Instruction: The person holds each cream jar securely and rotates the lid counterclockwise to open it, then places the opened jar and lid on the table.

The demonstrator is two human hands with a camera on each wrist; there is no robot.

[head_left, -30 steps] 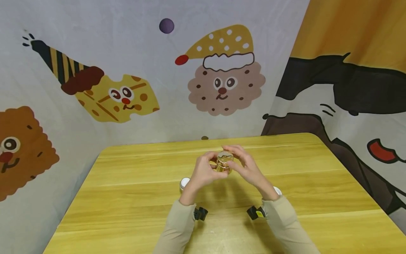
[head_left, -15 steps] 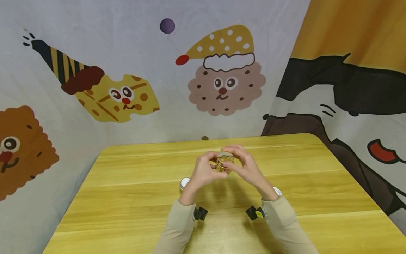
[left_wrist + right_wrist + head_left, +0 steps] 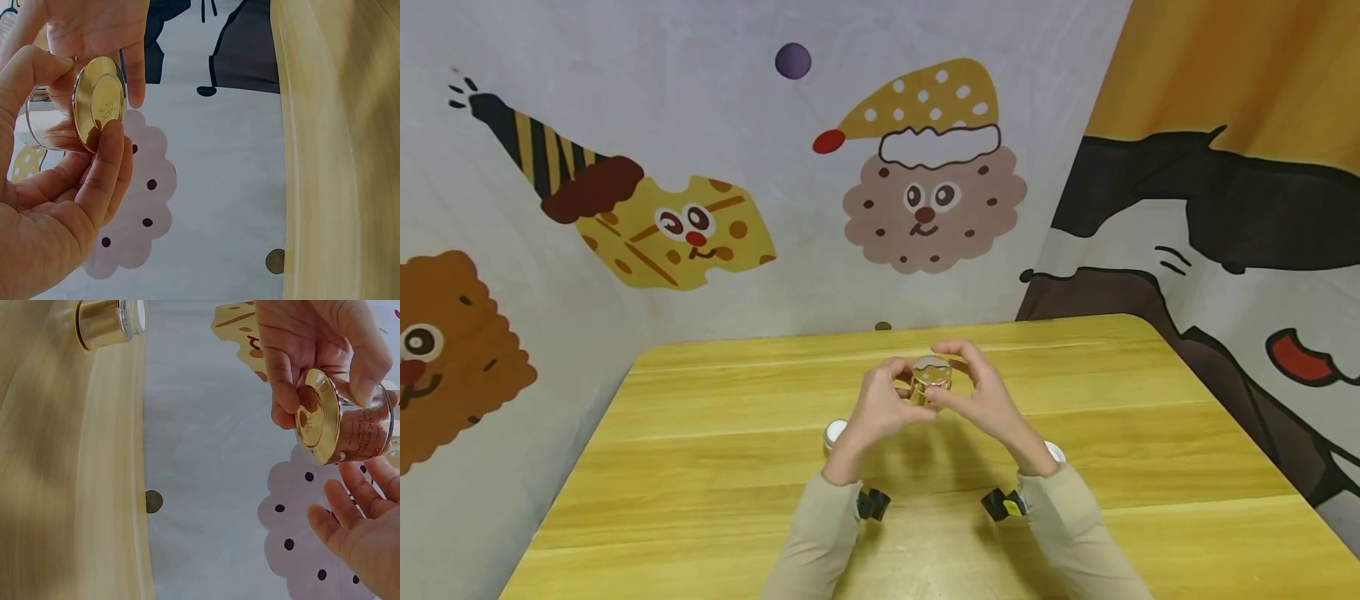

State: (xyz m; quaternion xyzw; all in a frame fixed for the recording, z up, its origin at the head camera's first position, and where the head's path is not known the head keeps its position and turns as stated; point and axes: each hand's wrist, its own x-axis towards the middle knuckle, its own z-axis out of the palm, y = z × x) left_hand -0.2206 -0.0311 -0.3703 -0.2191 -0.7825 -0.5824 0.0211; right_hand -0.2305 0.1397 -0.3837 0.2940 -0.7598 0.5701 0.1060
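Note:
A shiny gold cosmetic jar (image 3: 931,375) with a mirror-like top is held above the table between both hands. My left hand (image 3: 882,404) grips it low down, with thumb and fingers around the base. In the left wrist view the jar's round gold underside (image 3: 100,103) shows small stamped print. My right hand (image 3: 988,400) is at the jar's upper end. Its thumb lies against the near side in the head view, while its fingers are spread off the far side. In the right wrist view, loosely bent right-hand fingers (image 3: 350,515) appear beside the jar, which bears printed lettering.
A second gold jar (image 3: 103,324) with a white upper face stands on the wooden table (image 3: 700,467), by the left wrist. Partly hidden behind the right wrist is a round white thing (image 3: 1055,451). A cartoon-printed cloth (image 3: 820,250) hangs behind the table.
The right hand's fingers have lifted and spread away from the jar's far side, and its thumb has moved slightly along the front. The left hand keeps its grip almost unmoved.

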